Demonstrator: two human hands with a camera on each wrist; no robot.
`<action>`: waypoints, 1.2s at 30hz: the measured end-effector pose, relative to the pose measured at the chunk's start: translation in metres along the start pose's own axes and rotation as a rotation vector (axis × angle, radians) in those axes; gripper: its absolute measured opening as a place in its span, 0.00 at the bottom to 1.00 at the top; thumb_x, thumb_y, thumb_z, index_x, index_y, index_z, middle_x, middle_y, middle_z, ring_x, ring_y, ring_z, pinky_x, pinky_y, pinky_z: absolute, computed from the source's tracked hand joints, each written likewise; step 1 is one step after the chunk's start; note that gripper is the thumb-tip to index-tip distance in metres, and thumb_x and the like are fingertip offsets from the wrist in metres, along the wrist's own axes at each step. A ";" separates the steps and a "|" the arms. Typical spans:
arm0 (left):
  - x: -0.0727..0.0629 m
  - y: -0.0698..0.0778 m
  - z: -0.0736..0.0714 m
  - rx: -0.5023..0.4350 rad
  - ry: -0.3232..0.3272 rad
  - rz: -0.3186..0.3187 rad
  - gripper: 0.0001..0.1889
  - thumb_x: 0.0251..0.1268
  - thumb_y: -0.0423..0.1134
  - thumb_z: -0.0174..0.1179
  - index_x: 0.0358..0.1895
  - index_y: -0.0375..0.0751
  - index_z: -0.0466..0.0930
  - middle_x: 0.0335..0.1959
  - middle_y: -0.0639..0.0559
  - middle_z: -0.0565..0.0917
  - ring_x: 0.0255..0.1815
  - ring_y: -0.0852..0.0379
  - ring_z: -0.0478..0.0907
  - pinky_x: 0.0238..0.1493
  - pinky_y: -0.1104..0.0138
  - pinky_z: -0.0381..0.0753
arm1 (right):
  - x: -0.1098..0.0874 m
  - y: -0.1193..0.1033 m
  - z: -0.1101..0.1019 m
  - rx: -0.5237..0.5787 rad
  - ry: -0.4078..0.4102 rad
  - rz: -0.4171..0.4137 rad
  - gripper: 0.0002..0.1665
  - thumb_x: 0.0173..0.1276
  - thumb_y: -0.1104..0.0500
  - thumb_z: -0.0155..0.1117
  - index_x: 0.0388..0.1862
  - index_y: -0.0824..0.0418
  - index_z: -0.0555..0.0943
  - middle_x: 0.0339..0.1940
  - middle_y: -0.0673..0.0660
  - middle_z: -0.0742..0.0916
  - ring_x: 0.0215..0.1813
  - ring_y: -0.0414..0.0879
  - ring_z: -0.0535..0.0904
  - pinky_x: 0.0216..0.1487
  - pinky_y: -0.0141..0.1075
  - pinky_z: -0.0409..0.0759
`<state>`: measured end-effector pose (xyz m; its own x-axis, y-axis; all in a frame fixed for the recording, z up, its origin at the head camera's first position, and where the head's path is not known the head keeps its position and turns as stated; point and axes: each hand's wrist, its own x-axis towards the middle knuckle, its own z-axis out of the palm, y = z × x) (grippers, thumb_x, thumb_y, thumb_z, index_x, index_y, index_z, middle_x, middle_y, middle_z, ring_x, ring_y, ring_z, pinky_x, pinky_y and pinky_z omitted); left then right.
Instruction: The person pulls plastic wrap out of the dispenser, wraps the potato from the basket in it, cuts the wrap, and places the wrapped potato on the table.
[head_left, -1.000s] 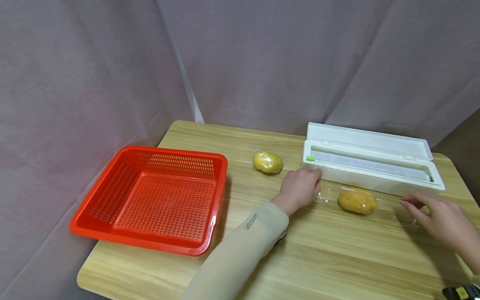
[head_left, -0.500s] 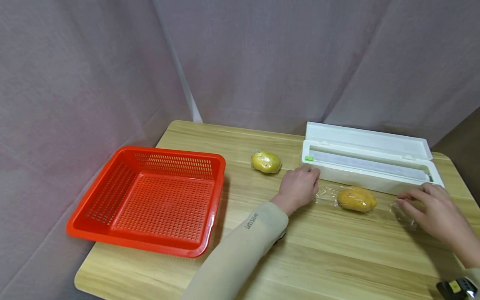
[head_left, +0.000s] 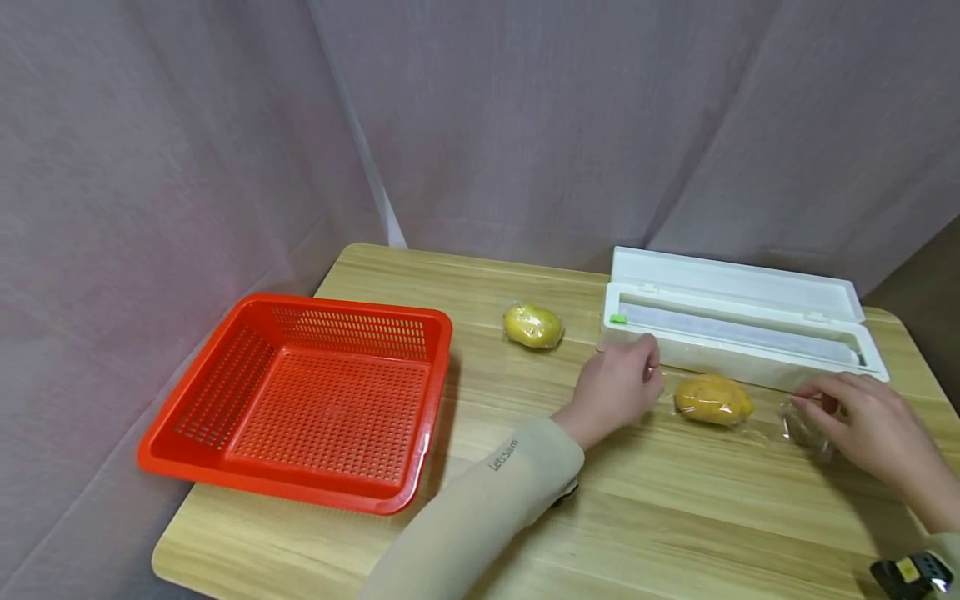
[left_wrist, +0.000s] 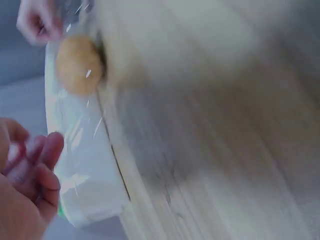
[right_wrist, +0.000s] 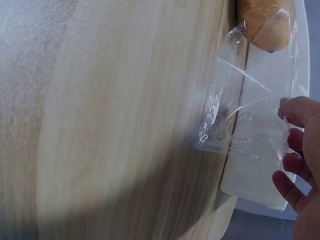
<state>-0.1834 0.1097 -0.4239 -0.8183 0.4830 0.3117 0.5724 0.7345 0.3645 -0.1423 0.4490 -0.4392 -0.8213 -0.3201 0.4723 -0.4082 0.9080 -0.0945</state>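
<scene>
On a wood-grain table, an oval yellow-orange fruit or potato lies in clear plastic film, toward the far right corner. It sits just in front of a long white box set along the far edge, a person's hands at either end.

The head view shows the left hand with fingers curled beside the film's left end. The left wrist view, blurred, shows those fingers bent; whether they hold film cannot be told.

The right wrist view shows what the head view half hides: the right hand pinches the film's edge between thumb and fingers, a creased flap spreading from the oval piece.

Only the head view shows the box's raised lid and the pale roll inside, a second wrapped yellow piece nearer the far edge, and a red basket overhanging the left edge.
</scene>
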 end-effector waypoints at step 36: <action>0.009 0.030 0.037 0.372 -0.218 0.292 0.26 0.82 0.52 0.55 0.79 0.66 0.69 0.73 0.64 0.75 0.73 0.65 0.71 0.72 0.68 0.70 | -0.005 -0.021 -0.021 -0.016 -0.010 0.095 0.11 0.77 0.54 0.70 0.39 0.61 0.88 0.33 0.58 0.89 0.36 0.48 0.80 0.35 0.43 0.72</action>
<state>-0.1757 0.1542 -0.4423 -0.6422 0.7519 0.1489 0.7532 0.6551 -0.0594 -0.1212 0.4374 -0.4210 -0.8600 -0.2349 0.4530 -0.3219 0.9385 -0.1245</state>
